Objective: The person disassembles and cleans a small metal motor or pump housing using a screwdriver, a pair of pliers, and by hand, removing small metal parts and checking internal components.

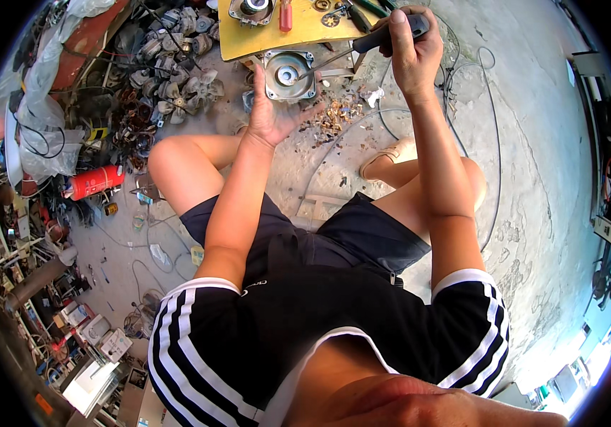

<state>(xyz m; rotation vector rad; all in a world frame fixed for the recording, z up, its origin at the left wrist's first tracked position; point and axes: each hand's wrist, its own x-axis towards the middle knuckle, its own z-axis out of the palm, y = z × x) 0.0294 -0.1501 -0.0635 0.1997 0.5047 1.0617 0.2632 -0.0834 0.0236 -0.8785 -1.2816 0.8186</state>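
Observation:
My left hand (271, 117) holds a square metal end plate (279, 90) with corner holes and a round central boss, just below the front edge of a yellow board. My right hand (414, 51) grips a long screwdriver (369, 41) by its dark handle, its shaft reaching down-left to the plate near the boss. On the yellow board (236, 40) sit another metal motor housing (238, 11), a red-handled tool (285, 16), some brass-coloured rings (322, 5) and other hand tools.
Piled motor parts (184, 92), plastic sheeting (60, 142) and a red cylinder (94, 182) crowd the left. Loose cables (494, 178) and small scattered debris (334, 117) lie on the concrete floor (519, 235). Equipment (604, 178) stands along the right side.

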